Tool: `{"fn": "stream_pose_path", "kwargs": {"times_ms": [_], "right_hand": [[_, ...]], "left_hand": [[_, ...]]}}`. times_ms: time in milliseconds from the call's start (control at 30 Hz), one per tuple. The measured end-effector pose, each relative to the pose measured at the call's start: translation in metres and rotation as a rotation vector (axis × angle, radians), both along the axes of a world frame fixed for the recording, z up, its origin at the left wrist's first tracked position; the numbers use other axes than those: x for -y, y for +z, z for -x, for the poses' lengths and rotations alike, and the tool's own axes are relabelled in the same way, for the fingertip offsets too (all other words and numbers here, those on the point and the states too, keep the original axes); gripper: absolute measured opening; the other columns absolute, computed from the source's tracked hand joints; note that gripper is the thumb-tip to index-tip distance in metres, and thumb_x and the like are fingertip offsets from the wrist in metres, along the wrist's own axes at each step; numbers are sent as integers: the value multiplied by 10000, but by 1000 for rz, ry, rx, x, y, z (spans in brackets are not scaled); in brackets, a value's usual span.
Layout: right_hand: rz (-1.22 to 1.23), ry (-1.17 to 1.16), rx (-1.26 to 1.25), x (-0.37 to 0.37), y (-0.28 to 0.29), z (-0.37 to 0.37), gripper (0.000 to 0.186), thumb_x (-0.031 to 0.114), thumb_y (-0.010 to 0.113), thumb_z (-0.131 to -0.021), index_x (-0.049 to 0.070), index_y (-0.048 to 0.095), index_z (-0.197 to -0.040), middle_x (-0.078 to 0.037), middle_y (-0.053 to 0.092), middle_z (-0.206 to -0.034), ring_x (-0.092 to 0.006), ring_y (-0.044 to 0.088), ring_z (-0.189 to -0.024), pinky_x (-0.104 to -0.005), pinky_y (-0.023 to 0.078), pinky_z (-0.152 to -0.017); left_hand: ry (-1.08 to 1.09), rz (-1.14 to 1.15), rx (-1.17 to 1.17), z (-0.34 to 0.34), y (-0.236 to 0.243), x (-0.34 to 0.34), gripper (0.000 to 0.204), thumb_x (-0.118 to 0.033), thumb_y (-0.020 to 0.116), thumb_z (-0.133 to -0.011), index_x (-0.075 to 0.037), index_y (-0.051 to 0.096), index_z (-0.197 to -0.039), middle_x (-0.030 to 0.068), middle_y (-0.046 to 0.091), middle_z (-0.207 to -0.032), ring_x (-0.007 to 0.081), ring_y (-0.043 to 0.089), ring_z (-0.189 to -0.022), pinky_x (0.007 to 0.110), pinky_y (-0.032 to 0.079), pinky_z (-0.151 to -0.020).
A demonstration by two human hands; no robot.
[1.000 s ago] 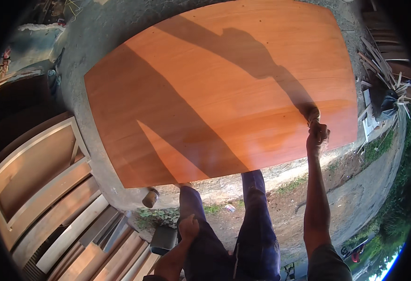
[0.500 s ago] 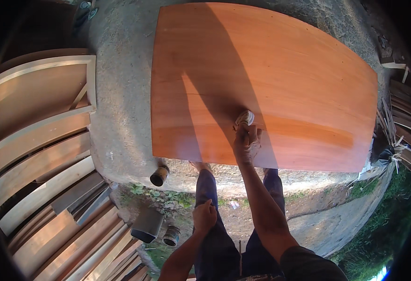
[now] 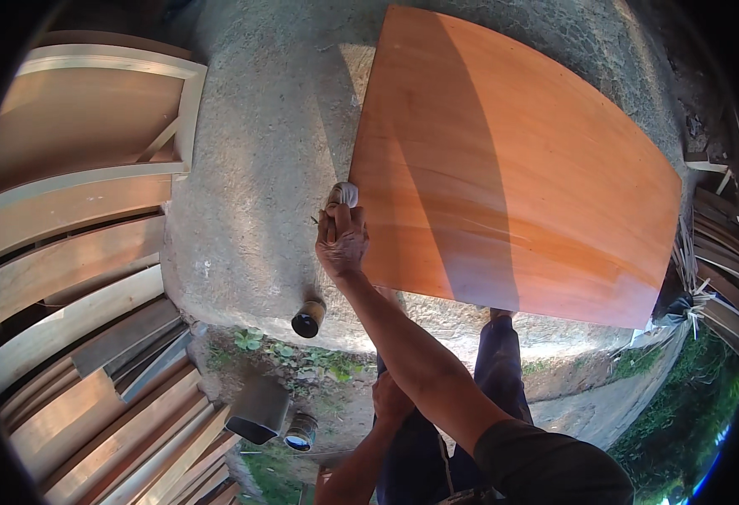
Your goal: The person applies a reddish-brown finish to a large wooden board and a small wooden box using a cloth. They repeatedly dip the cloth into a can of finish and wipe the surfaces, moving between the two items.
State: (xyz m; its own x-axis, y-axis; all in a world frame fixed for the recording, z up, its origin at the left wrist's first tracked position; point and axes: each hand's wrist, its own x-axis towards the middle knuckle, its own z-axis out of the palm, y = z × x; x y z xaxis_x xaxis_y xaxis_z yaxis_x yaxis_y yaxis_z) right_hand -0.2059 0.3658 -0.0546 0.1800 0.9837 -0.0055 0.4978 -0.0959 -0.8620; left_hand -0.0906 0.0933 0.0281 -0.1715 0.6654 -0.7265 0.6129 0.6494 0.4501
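Note:
My right hand (image 3: 342, 244) is closed around a whitish wadded cloth (image 3: 344, 194) at the left edge of a large orange-brown wooden panel (image 3: 554, 168). The panel lies flat, its surface streaked with a wet-looking sheen near the close side. Over my leg, my left hand (image 3: 393, 397) rests by the knee, partly covered by my right forearm; its fingers are mostly hidden.
A small dark-mouthed can (image 3: 309, 319) stands left of the panel's near corner. Closer in are a grey square container (image 3: 259, 410) and another open can (image 3: 301, 432). Stacked boards (image 3: 74, 320) and a framed panel (image 3: 100, 126) line the left.
My right hand has swept left with the cloth, from the panel's near middle to its left edge. The view has shifted left too. My left hand stays by my knee.

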Motion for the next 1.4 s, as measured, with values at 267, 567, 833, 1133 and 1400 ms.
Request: {"fn": "stream_pose_path", "kwargs": {"times_ms": [267, 567, 833, 1133, 1400], "right_hand": [[209, -157, -884, 57, -19, -41, 115, 148, 691, -965, 51, 629, -961, 2, 619, -805, -47, 558, -709, -227, 461, -659], [13, -208, -355, 26, -40, -133, 122, 152, 708, -918, 46, 655, -889, -91, 618, -800, -209, 608, -759, -321, 485, -706], [56, -426, -313, 53, -43, -448, 164, 152, 711, -933, 21, 656, -852, -32, 624, -774, -84, 599, -725, -267, 491, -636], [47, -618, 537, 47, -34, -580, 52, 237, 658, -921, 190, 648, -941, -135, 585, -945, -352, 632, -832, -482, 509, -699], [73, -258, -35, -5, 8, -167, 102, 169, 694, -898, 165, 623, -970, -129, 571, -914, -342, 622, -839, -450, 502, -717]], "left_hand": [[34, -11, 59, 7, 12, -16, 360, -368, 725, -809, -84, 680, -1025, 147, 707, -1028, 354, 644, -1041, 482, 503, -890], [-71, -68, -108, -30, -24, 7, 331, -310, 643, -888, -83, 681, -1125, 151, 702, -1073, 346, 650, -1039, 498, 501, -891], [-183, -129, -207, -51, -33, 0, 339, -244, 604, -903, -73, 681, -1186, 164, 705, -990, 359, 666, -944, 488, 519, -827], [-206, -106, -192, -58, -41, -9, 334, -242, 602, -898, -86, 680, -1183, 156, 709, -951, 358, 672, -912, 501, 518, -824], [-150, -57, -189, -25, -36, -21, 331, -253, 575, -919, -101, 663, -1200, 157, 708, -1026, 342, 670, -983, 496, 511, -847]]}}
